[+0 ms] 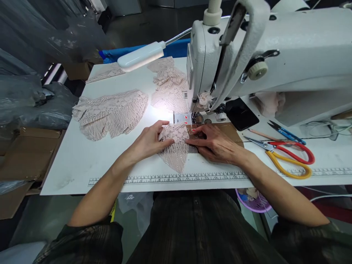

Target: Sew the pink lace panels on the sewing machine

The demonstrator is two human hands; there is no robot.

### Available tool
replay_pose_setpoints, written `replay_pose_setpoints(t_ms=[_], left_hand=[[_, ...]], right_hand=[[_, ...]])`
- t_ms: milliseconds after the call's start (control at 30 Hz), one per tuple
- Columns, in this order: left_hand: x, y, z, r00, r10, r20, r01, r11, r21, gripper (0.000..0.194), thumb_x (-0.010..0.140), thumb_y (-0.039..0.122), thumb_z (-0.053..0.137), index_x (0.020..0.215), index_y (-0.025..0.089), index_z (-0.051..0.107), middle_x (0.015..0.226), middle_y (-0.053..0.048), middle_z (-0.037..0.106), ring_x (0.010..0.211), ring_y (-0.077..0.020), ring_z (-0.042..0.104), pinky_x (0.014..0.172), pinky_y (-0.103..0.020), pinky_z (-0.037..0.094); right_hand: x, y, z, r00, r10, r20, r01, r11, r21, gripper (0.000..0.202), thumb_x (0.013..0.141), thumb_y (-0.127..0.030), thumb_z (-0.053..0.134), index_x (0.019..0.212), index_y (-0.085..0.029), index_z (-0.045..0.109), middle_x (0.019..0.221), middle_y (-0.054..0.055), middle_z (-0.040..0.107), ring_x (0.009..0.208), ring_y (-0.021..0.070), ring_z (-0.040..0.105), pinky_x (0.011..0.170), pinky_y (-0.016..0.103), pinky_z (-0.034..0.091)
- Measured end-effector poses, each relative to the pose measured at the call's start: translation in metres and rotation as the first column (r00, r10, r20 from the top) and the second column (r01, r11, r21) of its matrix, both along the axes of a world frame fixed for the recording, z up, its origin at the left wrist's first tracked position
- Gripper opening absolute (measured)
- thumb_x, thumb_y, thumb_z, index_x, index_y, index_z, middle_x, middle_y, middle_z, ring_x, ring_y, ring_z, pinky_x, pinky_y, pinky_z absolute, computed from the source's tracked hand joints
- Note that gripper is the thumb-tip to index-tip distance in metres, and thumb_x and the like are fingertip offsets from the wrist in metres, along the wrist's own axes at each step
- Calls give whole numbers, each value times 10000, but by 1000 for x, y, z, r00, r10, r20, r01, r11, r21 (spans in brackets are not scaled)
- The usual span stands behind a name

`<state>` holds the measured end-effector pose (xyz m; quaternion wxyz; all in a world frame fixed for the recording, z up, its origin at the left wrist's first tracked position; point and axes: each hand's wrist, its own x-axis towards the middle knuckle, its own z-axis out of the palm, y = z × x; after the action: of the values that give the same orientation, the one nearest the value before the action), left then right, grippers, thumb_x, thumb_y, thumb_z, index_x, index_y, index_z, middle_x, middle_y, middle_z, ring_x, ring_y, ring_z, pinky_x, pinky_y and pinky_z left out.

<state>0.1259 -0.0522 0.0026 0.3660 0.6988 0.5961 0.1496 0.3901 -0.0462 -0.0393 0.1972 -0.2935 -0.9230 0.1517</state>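
Note:
A small piece of pale pink lace fabric (176, 156) lies in front of the sewing machine's presser foot (196, 118), its pointed end toward me. My left hand (150, 141) has it at the left side, thumb on top and forefinger near the upper edge. At its right edge, the fingertips of my right hand (213, 143) pinch the lace beside the metal plate. Whatever lies under those fingertips is hidden. The needle area of the white sewing machine (203, 62) is just beyond both hands.
More lace pieces (112, 112) lie on the white table (77, 161) to the left and behind. Right of my hand are red-and-yellow scissors (288, 156), blue thread snips (287, 132), a pencil (264, 135) and a black phone (241, 113). A lamp (141, 57) hangs overhead; a printed ruler (170, 179) runs along the front.

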Motion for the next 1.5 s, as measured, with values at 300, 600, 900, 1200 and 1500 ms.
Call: replay_pose_setpoints(t_ms=[300,600,900,1200,1500], left_hand=[[-4,1,-4,1000,18,-3,-18,1000,-5,696,794,515,715,1367,187,494,671,48,469,617,-143,487,543,-251,347],[-1,4,-9,996,76,49,-79,995,57,544,856,429,639,1307,143,534,655,59,428,551,-108,402,531,-244,317],[-2,2,-7,991,74,-109,-54,983,178,566,829,436,667,1309,159,555,801,-19,633,623,-143,556,575,-270,434],[8,15,-17,802,-416,-430,596,496,632,224,991,240,477,1133,130,612,1068,-127,669,947,-202,642,762,-352,579],[18,20,-21,585,-434,-685,799,455,394,370,1030,279,362,1258,40,529,1288,-232,590,1160,-305,573,893,-450,502]], right_hand=[[-2,-2,0,1000,-27,-11,27,1000,-3,373,916,-173,533,1226,-297,700,1173,119,552,1137,266,531,979,497,469],[-1,1,-3,998,-36,-42,34,998,-43,379,907,-192,527,1218,-318,703,1163,106,571,1125,245,541,965,463,478],[-5,-1,2,997,-53,-49,53,999,-13,362,886,-159,546,1171,-283,732,1135,121,584,1083,255,553,924,461,481],[-4,-1,0,998,-57,-28,57,998,-4,359,907,-171,524,1193,-265,718,1157,122,570,1084,263,534,942,477,459],[-5,-2,1,998,-62,10,62,998,-4,361,918,-175,524,1210,-286,707,1151,120,551,1085,264,517,930,467,449]])
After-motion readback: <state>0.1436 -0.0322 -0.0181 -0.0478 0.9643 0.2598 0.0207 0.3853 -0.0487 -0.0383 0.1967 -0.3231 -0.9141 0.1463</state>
